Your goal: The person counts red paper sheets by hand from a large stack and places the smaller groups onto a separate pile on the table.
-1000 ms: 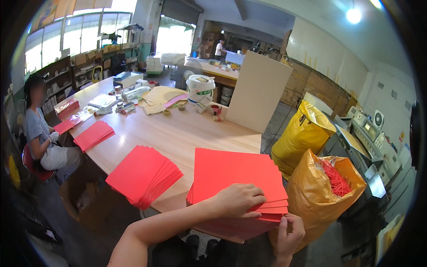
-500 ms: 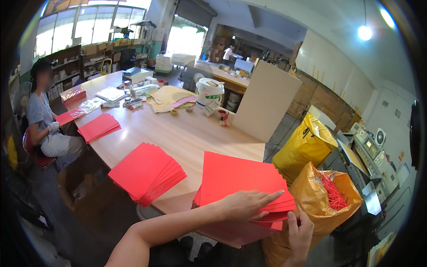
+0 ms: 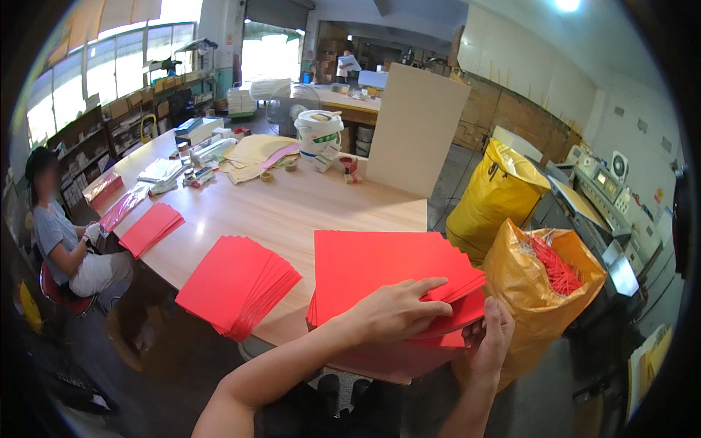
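A tall stack of red paper sheets [image 3: 387,255] lies at the table's near edge, its right-hand layers fanned out. My left hand [image 3: 400,305] rests on top of it near the front right, fingers spread, the index stretched out and others bent down toward the fanned edges. At the stack's right corner my right hand [image 3: 491,332] is closed, thumb uppermost, pinching the edge of some red sheets; how many is hidden. Left of this stack stands a second fanned pile of red sheets [image 3: 226,281]. A smaller red pile [image 3: 151,228] lies farther left.
An orange woven sack [image 3: 540,306] of red shreds stands right of the table [image 3: 263,208], a yellow sack [image 3: 489,201] behind it. A beige board [image 3: 416,131], white bucket [image 3: 319,135], tape rolls and papers stand farther back. Another person [image 3: 62,233] sits at the left.
My view has shifted to the right. My left hand's fingers have bent more toward the sheet edges, and my right hand has closed further at the stack's corner.
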A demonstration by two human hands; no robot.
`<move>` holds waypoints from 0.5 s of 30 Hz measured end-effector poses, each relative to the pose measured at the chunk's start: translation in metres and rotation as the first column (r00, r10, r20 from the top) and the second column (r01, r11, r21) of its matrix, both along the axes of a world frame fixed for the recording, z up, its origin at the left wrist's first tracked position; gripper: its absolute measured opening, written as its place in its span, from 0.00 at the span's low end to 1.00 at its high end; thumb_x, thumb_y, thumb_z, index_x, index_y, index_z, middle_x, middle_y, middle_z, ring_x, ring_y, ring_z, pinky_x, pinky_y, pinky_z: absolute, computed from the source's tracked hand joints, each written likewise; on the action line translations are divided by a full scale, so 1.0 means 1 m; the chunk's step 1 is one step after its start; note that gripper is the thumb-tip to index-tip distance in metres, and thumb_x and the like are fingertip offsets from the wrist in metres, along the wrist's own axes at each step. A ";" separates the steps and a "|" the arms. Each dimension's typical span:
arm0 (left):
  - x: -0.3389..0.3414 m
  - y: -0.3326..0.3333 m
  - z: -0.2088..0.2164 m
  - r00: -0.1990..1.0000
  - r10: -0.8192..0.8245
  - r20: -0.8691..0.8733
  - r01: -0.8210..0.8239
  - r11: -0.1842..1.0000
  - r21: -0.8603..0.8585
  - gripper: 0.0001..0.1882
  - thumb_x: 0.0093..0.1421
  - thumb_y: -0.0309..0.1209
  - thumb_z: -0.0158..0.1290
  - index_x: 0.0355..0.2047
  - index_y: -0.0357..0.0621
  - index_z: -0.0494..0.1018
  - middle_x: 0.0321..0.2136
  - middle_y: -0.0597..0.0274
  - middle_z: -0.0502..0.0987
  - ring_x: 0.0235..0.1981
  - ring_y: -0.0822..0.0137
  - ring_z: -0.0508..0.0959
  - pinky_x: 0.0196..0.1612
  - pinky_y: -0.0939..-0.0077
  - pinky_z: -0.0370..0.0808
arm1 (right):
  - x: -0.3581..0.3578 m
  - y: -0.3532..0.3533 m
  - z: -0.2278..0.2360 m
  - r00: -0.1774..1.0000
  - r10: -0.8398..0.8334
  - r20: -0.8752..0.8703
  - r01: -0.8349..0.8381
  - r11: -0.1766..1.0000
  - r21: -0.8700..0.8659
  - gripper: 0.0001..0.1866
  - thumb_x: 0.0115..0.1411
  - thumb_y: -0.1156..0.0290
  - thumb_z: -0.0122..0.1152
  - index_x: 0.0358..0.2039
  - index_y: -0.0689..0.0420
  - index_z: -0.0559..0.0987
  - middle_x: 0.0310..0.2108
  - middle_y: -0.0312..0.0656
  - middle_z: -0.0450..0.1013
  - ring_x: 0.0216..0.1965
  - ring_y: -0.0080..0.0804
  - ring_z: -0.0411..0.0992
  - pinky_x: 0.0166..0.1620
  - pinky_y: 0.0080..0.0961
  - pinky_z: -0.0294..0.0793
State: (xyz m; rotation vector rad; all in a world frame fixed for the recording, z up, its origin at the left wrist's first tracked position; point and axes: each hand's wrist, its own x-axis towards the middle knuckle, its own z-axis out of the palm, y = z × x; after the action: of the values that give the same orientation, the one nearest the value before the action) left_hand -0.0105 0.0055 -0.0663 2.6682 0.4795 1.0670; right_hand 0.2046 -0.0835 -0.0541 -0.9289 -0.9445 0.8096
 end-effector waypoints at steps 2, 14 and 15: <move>0.004 -0.001 0.003 1.000 -0.008 0.005 0.008 1.000 0.025 0.16 0.68 0.34 0.60 0.56 0.60 0.80 0.67 0.45 0.73 0.56 0.45 0.83 0.53 0.54 0.85 | 0.012 0.003 -0.014 0.932 -0.132 0.337 0.132 0.991 0.024 0.22 0.78 0.65 0.61 0.24 0.53 0.68 0.20 0.28 0.65 0.20 0.14 0.63 0.24 0.19 0.64; 0.000 -0.004 0.010 1.000 -0.016 -0.008 0.015 0.998 -0.059 0.18 0.65 0.28 0.62 0.55 0.58 0.82 0.68 0.47 0.74 0.58 0.47 0.83 0.57 0.54 0.83 | 0.003 0.000 -0.002 0.984 -0.062 0.164 0.064 0.998 -0.006 0.23 0.78 0.66 0.61 0.23 0.53 0.68 0.19 0.27 0.66 0.20 0.12 0.63 0.23 0.17 0.65; 0.000 -0.004 0.011 1.000 -0.014 -0.009 0.014 0.998 -0.059 0.18 0.66 0.28 0.62 0.55 0.58 0.82 0.68 0.47 0.74 0.58 0.47 0.83 0.57 0.55 0.83 | 0.001 0.000 -0.001 0.983 -0.072 0.172 0.076 0.997 -0.018 0.23 0.78 0.66 0.61 0.23 0.53 0.68 0.18 0.27 0.66 0.19 0.12 0.63 0.23 0.17 0.65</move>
State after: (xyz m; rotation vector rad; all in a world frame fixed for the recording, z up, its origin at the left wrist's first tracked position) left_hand -0.0108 0.0017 -0.0556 2.6222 0.4860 1.0205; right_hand 0.2056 -0.0836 -0.0555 -1.0613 -1.0443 0.6875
